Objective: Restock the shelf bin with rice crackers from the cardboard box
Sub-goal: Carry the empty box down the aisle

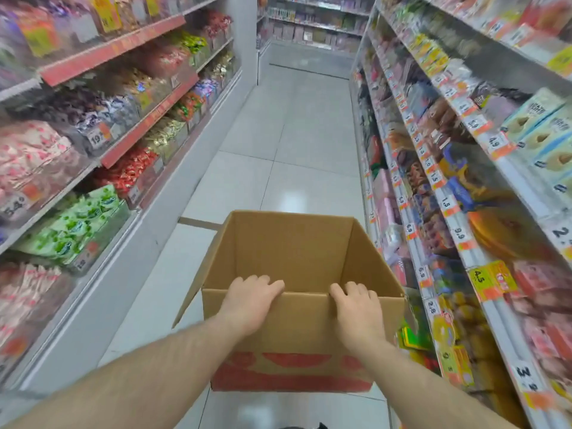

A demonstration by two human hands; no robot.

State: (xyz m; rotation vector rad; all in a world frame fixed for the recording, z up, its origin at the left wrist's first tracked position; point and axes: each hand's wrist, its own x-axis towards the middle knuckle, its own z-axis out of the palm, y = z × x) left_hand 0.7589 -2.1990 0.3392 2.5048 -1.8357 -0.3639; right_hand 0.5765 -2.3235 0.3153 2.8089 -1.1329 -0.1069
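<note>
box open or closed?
Open: cardboard box has its flaps folded out and bare inner walls showing; the bottom is hidden behind its near wall.

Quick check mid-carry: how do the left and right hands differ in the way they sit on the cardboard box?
The left hand sits nearer the middle of the near rim of the cardboard box; the right hand sits closer to the box's right corner. The left hand's fingertips reach slightly farther over the rim than the right hand's. Both lie palm-down, fingers curled over the same near edge, gripping it.
</note>
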